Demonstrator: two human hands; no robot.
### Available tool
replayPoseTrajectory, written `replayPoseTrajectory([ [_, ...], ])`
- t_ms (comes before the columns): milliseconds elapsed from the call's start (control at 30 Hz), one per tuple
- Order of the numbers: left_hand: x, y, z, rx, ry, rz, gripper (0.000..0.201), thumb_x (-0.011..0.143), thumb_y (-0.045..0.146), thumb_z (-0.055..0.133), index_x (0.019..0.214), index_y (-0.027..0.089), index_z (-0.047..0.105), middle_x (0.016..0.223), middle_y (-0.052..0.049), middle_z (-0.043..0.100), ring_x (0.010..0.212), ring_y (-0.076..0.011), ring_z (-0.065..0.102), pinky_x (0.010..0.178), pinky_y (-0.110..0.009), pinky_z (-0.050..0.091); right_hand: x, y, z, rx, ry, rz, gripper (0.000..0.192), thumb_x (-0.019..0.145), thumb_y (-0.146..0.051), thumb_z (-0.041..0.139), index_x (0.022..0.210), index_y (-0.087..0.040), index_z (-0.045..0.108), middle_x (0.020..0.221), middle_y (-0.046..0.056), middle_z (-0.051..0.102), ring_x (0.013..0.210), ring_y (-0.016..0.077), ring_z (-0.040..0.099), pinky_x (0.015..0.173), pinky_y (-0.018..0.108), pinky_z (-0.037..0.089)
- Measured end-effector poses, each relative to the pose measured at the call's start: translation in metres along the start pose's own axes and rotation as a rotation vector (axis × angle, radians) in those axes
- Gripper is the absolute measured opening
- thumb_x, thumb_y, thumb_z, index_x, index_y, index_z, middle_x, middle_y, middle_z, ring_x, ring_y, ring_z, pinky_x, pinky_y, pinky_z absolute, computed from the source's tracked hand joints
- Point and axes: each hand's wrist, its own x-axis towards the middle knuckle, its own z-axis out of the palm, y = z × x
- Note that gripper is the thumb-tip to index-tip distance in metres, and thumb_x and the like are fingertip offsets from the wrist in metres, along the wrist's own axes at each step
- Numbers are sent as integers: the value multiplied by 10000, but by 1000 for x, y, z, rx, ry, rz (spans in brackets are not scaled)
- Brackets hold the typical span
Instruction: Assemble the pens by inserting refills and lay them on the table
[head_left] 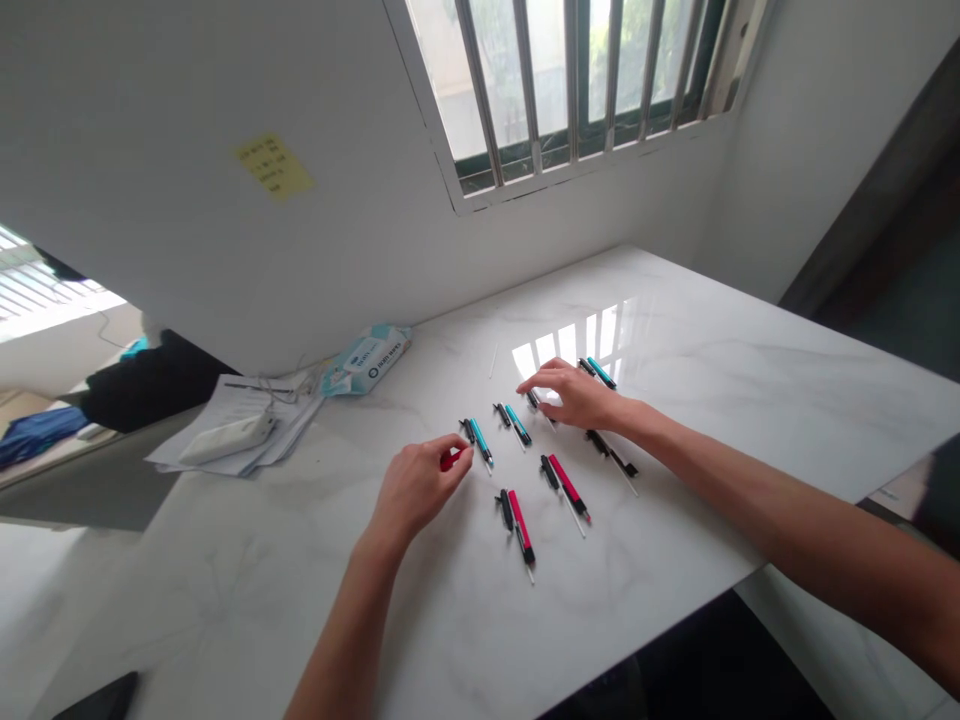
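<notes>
Red pen part (450,460) — pinched in left hand (416,490).

Left hand (416,487) fingers pinched; right hand (576,394) flat, fingers spread

Counted on the white table (675,330): three blue pens (481,441), two red pens (521,525) fully visible, one black pen (611,455), one small red piece (448,460), one packet of wipes (367,358), two hands (416,485).
</notes>
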Motion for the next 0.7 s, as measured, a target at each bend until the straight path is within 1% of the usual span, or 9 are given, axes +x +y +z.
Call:
replayPoseTrajectory([
  [67, 1, -2, 2, -3, -2, -3, 364, 938, 514, 509, 936, 276, 784, 754, -11, 729, 627, -173, 569, 660, -286, 349, -1, 3, 3, -4, -62, -12, 493, 876, -97, 660, 1337, -267, 699, 1219, 59, 764, 1286, 309, 547, 992, 458, 534],
  [200, 1, -2, 2, -10, -3, -9, 363, 940, 515, 506, 930, 276, 779, 743, -6, 720, 628, -171, 567, 658, -284, 350, 1, 2, 7, -13, -110, -17, 467, 881, -101, 660, 1314, -266, 722, 1197, 57, 777, 1299, 321, 536, 961, 445, 541],
  [400, 1, 1, 1, -11, -1, -1, 366, 940, 515, 512, 937, 267, 782, 753, -10, 726, 630, -172, 579, 659, -283, 365, 4, 4, 12, 7, -119, 6, 388, 911, -146, 675, 1276, -258, 746, 1153, 65, 790, 1285, 317, 541, 965, 439, 530],
  [567, 1, -1, 1, -17, 8, 3, 375, 942, 523, 513, 945, 264, 784, 757, -19, 733, 638, -179, 593, 658, -282, 368, 5, 9, 16, 27, -105, 11, 364, 911, -131, 687, 1233, -283, 764, 1101, 67, 793, 1243, 292, 578, 963, 424, 523],
  [700, 1, -4, 2, -22, 11, 5, 378, 939, 528, 515, 953, 264, 785, 765, -20, 736, 646, -178, 594, 660, -282, 370, 6, 6, 16, 30, -79, 17, 344, 905, -122, 704, 1210, -267, 772, 1055, 86, 781, 1210, 275, 599, 950, 414, 524],
])
